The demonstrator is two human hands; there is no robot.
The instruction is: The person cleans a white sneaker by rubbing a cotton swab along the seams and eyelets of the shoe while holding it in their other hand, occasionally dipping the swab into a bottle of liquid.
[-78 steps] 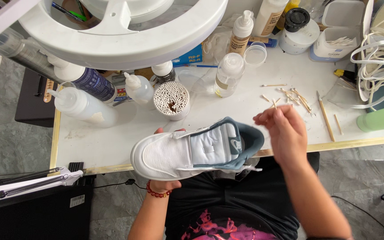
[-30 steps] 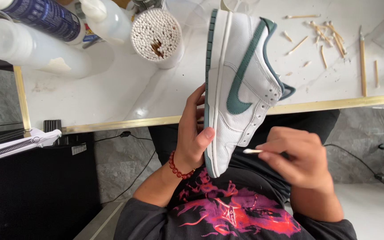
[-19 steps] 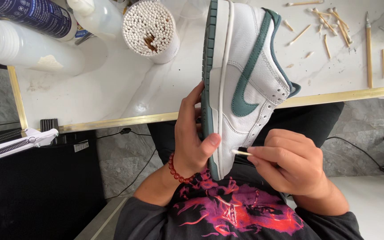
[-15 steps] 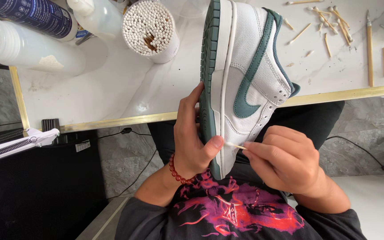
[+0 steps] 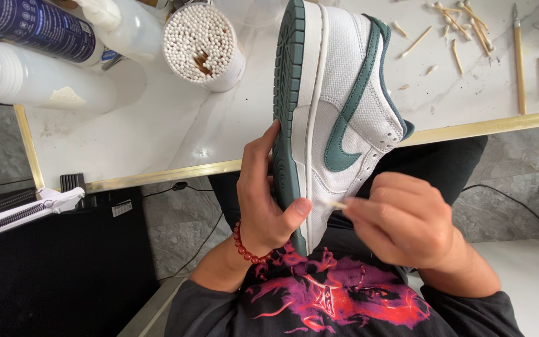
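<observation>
1. Gripping the white-and-green sneaker (image 5: 338, 118) at its heel, the left hand (image 5: 266, 200) clamps the sole.
2. The right hand (image 5: 407, 228) pinches a cotton swab (image 5: 338, 204), whose tip now sits against the midsole beside the left thumb, having closed in since a second ago.

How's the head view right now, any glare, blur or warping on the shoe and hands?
Head view: even, soft light; white-and-green sneaker sharp, right hand slightly soft, left hand clear; mild sheen on the white tabletop; wide-angle bending at the frame edges.
</observation>
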